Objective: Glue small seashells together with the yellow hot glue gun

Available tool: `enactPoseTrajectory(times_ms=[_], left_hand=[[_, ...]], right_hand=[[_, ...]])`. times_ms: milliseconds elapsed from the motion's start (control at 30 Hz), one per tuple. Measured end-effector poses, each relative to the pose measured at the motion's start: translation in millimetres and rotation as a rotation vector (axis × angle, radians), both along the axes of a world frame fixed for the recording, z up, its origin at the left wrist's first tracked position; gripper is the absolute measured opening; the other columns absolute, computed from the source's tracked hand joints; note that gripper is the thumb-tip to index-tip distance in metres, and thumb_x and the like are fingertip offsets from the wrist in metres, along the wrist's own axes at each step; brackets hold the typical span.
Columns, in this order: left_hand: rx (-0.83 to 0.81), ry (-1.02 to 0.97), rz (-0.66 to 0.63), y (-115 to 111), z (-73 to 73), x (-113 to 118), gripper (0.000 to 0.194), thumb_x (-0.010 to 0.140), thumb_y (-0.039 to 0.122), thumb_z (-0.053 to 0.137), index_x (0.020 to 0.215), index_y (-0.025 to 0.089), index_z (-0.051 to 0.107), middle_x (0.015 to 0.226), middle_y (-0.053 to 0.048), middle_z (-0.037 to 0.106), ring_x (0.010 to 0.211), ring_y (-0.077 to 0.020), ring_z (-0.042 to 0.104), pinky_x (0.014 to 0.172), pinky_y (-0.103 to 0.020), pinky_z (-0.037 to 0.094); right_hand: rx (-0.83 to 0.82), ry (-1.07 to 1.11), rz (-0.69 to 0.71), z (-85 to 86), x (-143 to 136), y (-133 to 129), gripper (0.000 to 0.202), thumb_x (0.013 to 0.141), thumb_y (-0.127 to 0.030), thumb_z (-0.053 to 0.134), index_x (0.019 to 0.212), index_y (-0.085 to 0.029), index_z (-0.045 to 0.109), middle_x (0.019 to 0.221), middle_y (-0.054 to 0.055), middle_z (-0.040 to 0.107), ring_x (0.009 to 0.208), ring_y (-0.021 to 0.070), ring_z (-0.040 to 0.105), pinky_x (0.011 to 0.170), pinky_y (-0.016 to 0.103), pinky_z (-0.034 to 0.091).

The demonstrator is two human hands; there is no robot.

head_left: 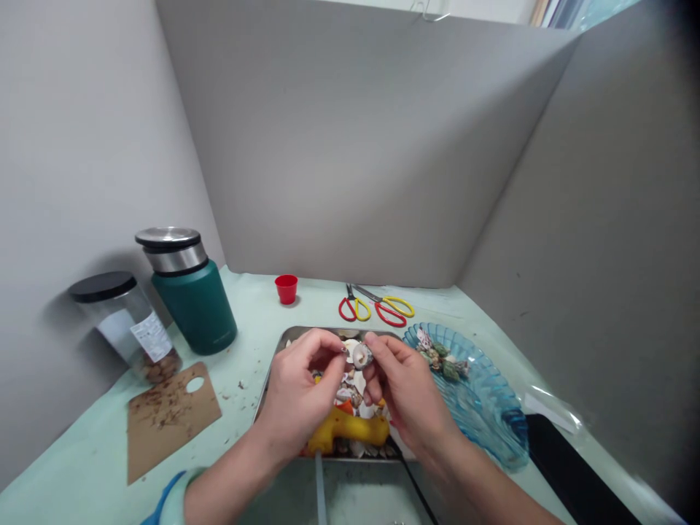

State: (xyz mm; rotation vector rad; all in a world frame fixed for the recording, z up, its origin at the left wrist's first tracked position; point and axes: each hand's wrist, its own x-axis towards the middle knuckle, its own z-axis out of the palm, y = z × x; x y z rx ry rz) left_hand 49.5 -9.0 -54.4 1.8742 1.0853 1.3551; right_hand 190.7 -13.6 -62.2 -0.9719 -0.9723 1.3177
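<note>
Pinching a shell [362, 356] in the right fingers [380, 348], a tiny, unclear piece [344, 350] in the left fingers [324, 341], above the tray [372, 460]. Could drop either into it through slack grip, or bump the glue gun [361, 430] there by lowering a wrist.

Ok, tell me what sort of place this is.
Probably a small craft workspace: a table hemmed in by plain grey panels, with a metal tray of shells, a yellow corded tool that looks like a glue gun, and two pairs of scissors.
</note>
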Motion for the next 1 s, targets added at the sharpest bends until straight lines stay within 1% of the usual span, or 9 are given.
enactPoseTrajectory(times_ms=[133, 300, 367, 467, 533, 600, 733, 800, 1000], left_hand=[[0.01, 0.066, -0.011, -1, 3.0, 0, 0.008, 0.081, 0.013, 0.051, 0.081, 0.02, 0.056, 0.076, 0.001, 0.061, 0.067, -0.0121, 0.058, 0.064, -0.024, 0.047], [0.187, 0.16, -0.034, -2, 7.9, -3, 0.011, 0.082, 0.011, 0.049, 0.082, 0.018, 0.058, 0.083, -0.002, 0.061, 0.074, -0.0125, 0.057, 0.068, -0.025, 0.045], [0.201, 0.15, -0.019, -2, 8.9, -4, 0.011, 0.082, 0.011, 0.05, 0.082, 0.018, 0.059, 0.085, -0.002, 0.062, 0.077, -0.0136, 0.058, 0.07, -0.026, 0.046], [-0.045, 0.019, 0.013, 0, 11.6, -3, 0.005, 0.08, 0.016, 0.053, 0.079, 0.018, 0.058, 0.075, -0.002, 0.063, 0.069, -0.0142, 0.059, 0.064, -0.027, 0.047], [-0.285, -0.123, -0.008, 2, 14.6, -3, 0.001, 0.077, 0.019, 0.056, 0.077, 0.018, 0.056, 0.067, 0.0, 0.062, 0.062, -0.0138, 0.059, 0.059, -0.026, 0.047], [-0.442, -0.241, -0.061, 4, 17.6, -3, 0.005, 0.075, 0.019, 0.058, 0.076, 0.017, 0.054, 0.061, 0.002, 0.061, 0.058, -0.0127, 0.059, 0.058, -0.025, 0.048], [-0.532, -0.351, -0.154, 7, 20.1, -6, 0.007, 0.075, 0.019, 0.06, 0.077, 0.017, 0.054, 0.057, 0.002, 0.062, 0.056, -0.0104, 0.058, 0.059, -0.023, 0.047], [-0.552, -0.372, -0.193, 8, 20.0, -7, 0.008, 0.075, 0.019, 0.061, 0.078, 0.016, 0.054, 0.057, 0.001, 0.063, 0.055, -0.0099, 0.058, 0.058, -0.022, 0.047], [-0.592, -0.363, -0.237, 8, 19.9, -6, 0.009, 0.074, 0.019, 0.062, 0.076, 0.015, 0.055, 0.055, 0.002, 0.061, 0.052, -0.0086, 0.056, 0.055, -0.021, 0.046]], right_hand=[[-0.033, 0.011, -0.008, -0.2, 0, 2, 0.035, 0.082, -0.045, 0.058, 0.064, -0.016, 0.052, 0.042, -0.007, 0.047, 0.031, 0.0048, 0.041, 0.034, 0.016, 0.034], [-0.063, 0.107, 0.03, 1.9, 0, 3, 0.033, 0.08, -0.042, 0.06, 0.062, -0.016, 0.051, 0.041, -0.008, 0.044, 0.029, 0.0037, 0.035, 0.032, 0.016, 0.035], [-0.073, 0.148, 0.073, 3.1, 0, 3, 0.031, 0.081, -0.041, 0.059, 0.064, -0.016, 0.051, 0.042, -0.009, 0.043, 0.031, 0.0035, 0.032, 0.032, 0.016, 0.035], [-0.01, 0.063, 0.095, 4.0, 0, 2, 0.027, 0.084, -0.04, 0.056, 0.073, -0.016, 0.055, 0.047, -0.007, 0.047, 0.036, 0.0051, 0.039, 0.036, 0.017, 0.04], [0.092, -0.083, 0.047, 4.2, 1, 0, 0.023, 0.086, -0.039, 0.055, 0.08, -0.017, 0.057, 0.054, -0.005, 0.053, 0.045, 0.0078, 0.048, 0.043, 0.02, 0.045], [0.227, -0.253, -0.035, 4.5, 5, -2, 0.017, 0.086, -0.036, 0.057, 0.087, -0.019, 0.057, 0.064, -0.003, 0.058, 0.055, 0.0104, 0.055, 0.052, 0.023, 0.049], [0.525, -0.566, -0.184, 6.1, 12, -3, 0.011, 0.084, -0.024, 0.06, 0.095, -0.022, 0.059, 0.085, 0.001, 0.062, 0.075, 0.0139, 0.059, 0.068, 0.028, 0.05], [0.643, -0.651, -0.21, 8.1, 14, -2, 0.013, 0.083, -0.018, 0.059, 0.096, -0.021, 0.06, 0.091, 0.002, 0.062, 0.082, 0.0149, 0.059, 0.073, 0.028, 0.049], [0.766, -0.726, -0.157, 13.4, 14, -3, 0.015, 0.084, -0.01, 0.057, 0.095, -0.02, 0.061, 0.093, 0.003, 0.062, 0.087, 0.0152, 0.058, 0.076, 0.029, 0.047]])
